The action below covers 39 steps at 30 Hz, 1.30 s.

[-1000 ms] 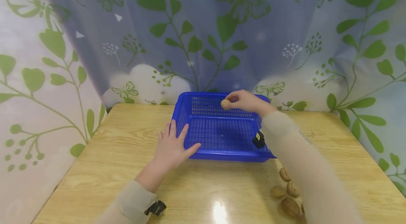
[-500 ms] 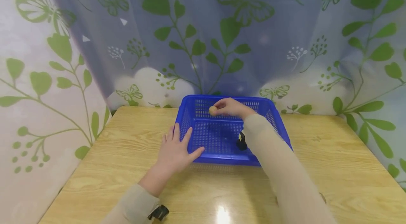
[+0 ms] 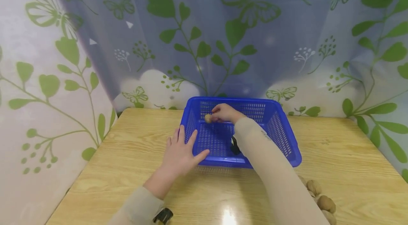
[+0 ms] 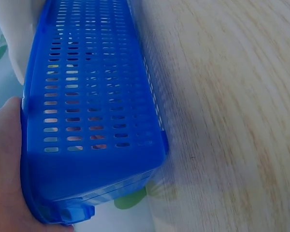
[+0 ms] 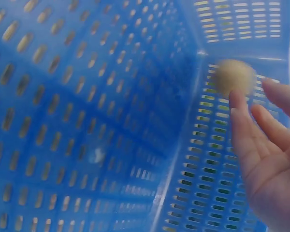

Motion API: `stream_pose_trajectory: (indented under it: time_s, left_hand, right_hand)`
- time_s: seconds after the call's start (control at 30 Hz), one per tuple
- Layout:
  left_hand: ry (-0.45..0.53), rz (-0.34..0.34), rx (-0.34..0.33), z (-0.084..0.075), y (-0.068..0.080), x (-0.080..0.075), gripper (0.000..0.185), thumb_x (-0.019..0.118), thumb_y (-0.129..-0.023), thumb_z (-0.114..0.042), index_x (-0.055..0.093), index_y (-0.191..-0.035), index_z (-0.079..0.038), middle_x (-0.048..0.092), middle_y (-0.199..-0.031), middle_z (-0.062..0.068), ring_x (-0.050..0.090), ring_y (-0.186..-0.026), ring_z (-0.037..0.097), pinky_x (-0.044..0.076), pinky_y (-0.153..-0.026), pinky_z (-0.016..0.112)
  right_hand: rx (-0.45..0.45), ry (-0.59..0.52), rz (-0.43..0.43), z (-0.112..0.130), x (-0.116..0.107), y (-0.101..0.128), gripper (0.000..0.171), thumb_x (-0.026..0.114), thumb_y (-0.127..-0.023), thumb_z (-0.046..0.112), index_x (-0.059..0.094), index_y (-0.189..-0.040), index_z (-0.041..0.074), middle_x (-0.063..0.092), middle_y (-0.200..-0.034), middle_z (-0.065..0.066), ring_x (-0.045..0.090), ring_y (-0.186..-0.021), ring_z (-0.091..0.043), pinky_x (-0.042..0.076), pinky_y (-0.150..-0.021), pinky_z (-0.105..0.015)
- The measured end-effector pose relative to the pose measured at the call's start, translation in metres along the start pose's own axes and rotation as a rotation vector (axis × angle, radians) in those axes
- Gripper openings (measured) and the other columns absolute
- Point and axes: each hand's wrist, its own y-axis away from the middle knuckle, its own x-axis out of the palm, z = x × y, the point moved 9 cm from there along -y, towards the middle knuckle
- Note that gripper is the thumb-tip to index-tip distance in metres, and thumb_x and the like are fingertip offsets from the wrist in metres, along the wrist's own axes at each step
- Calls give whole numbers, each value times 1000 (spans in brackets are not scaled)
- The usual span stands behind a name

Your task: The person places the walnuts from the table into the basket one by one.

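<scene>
A blue plastic basket [image 3: 220, 161] with slotted walls stands on the wooden table. Inside it, near the back left corner, my right hand [image 3: 225, 113] reaches down with a round tan walnut [image 3: 208, 118] at its fingertips. Seen from the right wrist, the walnut [image 5: 234, 77] is blurred and lies just beyond the fingertips, with the fingers spread apart and not curled round it. My left hand [image 3: 179, 155] rests on the basket's left front corner, fingers straight and spread. The left wrist view shows that hand [image 4: 7, 159] along the rim, beside the slotted side.
Several walnuts [image 3: 326, 203] lie on the table [image 3: 350, 154] at the front right, partly hidden by the right sleeve [image 3: 271, 168]. Behind the table hangs a curtain [image 3: 204, 34] with leaves and butterflies.
My right hand has moved left and lower into the basket, carrying the walnut from a pinch near the back rim; its fingers have now spread. The left hand stays at the basket's corner.
</scene>
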Motion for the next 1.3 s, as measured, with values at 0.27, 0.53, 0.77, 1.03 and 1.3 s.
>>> stream_pose_trajectory:
  time_s: [0.27,0.53,0.77,1.03,1.3]
  left_hand:
    - [-2,-12,9,-1,-2,1,85,36,-84,-73,36,-145,-14,15,-149,29,12,-137,43,16,-105,60]
    - [-22,-9,3,3,-1,-1,84,34,-84,-73,35,-146,-15,15,-149,29,13,-137,43,17,-105,59]
    - [18,7,3,0,-1,-1,85,33,-84,-73,33,-146,-15,12,-150,28,11,-138,42,15,-106,59]
    - [4,14,4,0,-2,2,84,33,-85,-72,32,-147,-15,12,-150,28,11,-137,42,14,-106,60]
    - [5,13,6,0,-3,2,85,34,-85,-73,33,-146,-15,13,-150,28,12,-137,42,14,-105,60]
  right_hand:
    - [-55,-15,52,15,-26,24,49,57,-94,14,41,-135,-7,54,-126,-22,57,-110,-31,45,-92,-40]
    - [-121,-62,64,23,-69,65,52,53,-95,12,33,-138,-9,49,-130,-27,51,-116,-37,40,-97,-48]
    - [-160,-14,-13,7,-107,113,51,56,-94,16,39,-136,-7,49,-129,-27,53,-113,-36,42,-95,-47]
    - [-136,51,-53,-20,-123,168,57,57,-94,29,39,-137,-2,49,-132,-23,52,-115,-34,41,-94,-49]
    - [-113,38,-103,-52,-129,215,59,55,-95,32,37,-139,-3,48,-133,-23,50,-117,-34,44,-93,-45]
